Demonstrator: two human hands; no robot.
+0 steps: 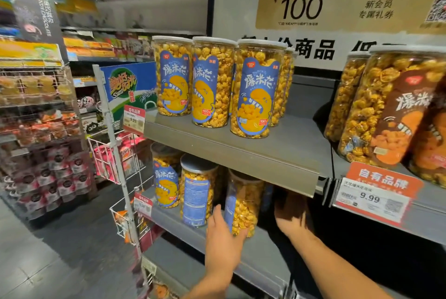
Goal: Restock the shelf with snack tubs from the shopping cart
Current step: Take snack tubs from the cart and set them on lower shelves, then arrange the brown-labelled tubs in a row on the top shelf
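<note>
Seen from the head, the left hand gripped the base of a snack tub standing on the lower shelf beside two shelved tubs. The right hand reached into shadow, its fingers unreadable. Restocking looked partway done: bare shelf lay to the right, and the upper shelf lip hung close above the lid.

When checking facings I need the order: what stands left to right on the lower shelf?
Front-facing tub → backward-turned tub → third tub, held by the left hand → right hand.
</note>
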